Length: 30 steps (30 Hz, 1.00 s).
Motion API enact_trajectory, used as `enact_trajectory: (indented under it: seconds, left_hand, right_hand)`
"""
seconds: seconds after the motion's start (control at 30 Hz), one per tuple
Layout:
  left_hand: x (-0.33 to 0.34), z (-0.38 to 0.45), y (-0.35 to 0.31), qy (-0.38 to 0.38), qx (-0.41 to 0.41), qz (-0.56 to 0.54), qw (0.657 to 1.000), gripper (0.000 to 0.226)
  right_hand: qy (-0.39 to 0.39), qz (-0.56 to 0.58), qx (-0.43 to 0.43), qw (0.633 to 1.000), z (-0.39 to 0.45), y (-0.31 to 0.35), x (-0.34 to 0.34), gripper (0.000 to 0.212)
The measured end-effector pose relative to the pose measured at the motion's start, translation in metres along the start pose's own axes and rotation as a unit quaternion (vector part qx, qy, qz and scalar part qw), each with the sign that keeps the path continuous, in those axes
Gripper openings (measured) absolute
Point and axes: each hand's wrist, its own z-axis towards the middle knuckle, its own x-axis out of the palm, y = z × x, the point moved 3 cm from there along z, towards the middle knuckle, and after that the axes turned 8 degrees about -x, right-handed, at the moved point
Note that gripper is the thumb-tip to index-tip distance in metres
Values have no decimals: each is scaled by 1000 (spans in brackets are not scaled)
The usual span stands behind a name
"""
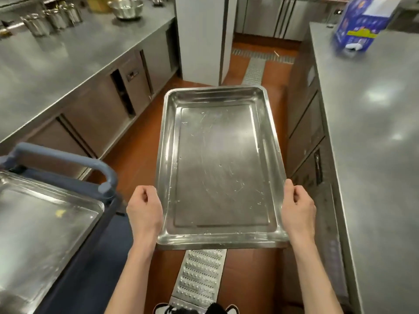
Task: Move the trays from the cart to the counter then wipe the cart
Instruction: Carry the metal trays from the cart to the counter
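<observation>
I hold a large empty steel tray [217, 164] level in the air over the red floor of the aisle. My left hand [145, 211] grips its left rim near the close corner, and my right hand [298, 209] grips the right rim opposite. At the lower left stands the dark blue cart [95, 257] with its grey-blue handle [68, 159]. Another steel tray [45, 223] lies on the cart's top. The steel counter [374, 132] runs along the right side.
A blue and white box [360, 26] stands at the far end of the right counter. The left counter [56, 64] carries steel canisters [54, 19] and a bowl [125, 7]. A white pillar [199, 37] rises ahead. A metal floor drain grate [199, 275] runs underfoot.
</observation>
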Motion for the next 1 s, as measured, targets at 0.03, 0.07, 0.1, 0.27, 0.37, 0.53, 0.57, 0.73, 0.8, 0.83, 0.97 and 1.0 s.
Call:
enact_trajectory:
  seconds: [0.03,0.07,0.1,0.27,0.37,0.53,0.57,0.73,0.8,0.83,0.97,1.0]
  left_hand:
    - [11,-7,-2,10,3,3,1000,31]
    - [22,-13,-4,20,7,7,1000,30]
    - [32,-20,-7,31,12,13,999,29]
    - [77,-41,-23,96,35,41,994,28]
    - [104,-50,-33,139,48,53,988,28]
    - [147,-62,-50,215,78,66,971,28]
    - [155,-64,-52,229,84,68,967,27]
    - [200,-74,-62,305,122,81,941,28]
    - [216,-88,-64,340,139,86,926,28]
    - [221,-95,-65,355,146,86,920,27]
    - [248,-130,-66,426,177,99,882,28]
    - [256,-138,-63,443,181,104,872,27]
  right_hand:
    - [-9,-2,7,1000,0,-8,-13,51]
    - [-21,-4,14,1000,0,-16,-25,51]
    - [-33,-5,23,999,1,-25,-36,52]
    - [-92,-11,67,993,-7,-57,-79,53]
    - [-131,-15,90,987,-14,-73,-99,53]
    - [-205,-4,144,968,-32,-94,-122,49]
    - [-218,0,151,964,-35,-96,-126,47]
    - [-296,-9,189,936,-62,-108,-147,50]
    - [-328,-18,205,922,-77,-115,-158,51]
    - [-340,-23,211,916,-83,-118,-162,51]
    - [-402,-46,248,880,-119,-129,-180,52]
    - [-418,-47,259,870,-129,-131,-184,52]
